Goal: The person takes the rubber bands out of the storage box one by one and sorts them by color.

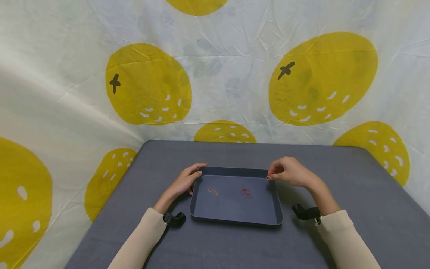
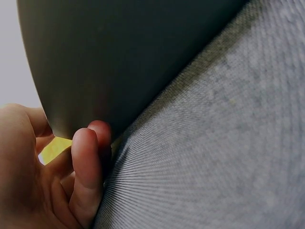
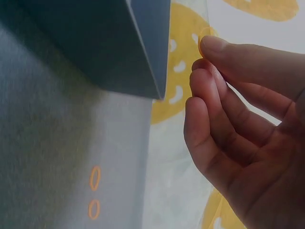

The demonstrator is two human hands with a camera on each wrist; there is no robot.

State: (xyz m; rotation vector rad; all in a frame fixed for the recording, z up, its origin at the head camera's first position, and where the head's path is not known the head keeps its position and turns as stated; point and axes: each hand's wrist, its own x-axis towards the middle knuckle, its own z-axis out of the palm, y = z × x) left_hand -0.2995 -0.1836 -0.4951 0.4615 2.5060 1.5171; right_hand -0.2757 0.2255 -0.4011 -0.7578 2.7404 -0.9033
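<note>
A dark tray has yellow-orange rings left of its middle and several red rings right of it. The left hand grips the tray's far left corner, thumb at the rim and fingers against the outer wall. At the far right corner, the right hand pinches a small yellow ring between thumb and index finger. The right wrist view shows two orange rings on the grey cloth outside the tray; they cannot be made out in the head view.
Grey cloth covers the table around the tray. Behind the table and on its left hangs a pale curtain with large yellow fruit shapes. Each wrist wears a black strap device.
</note>
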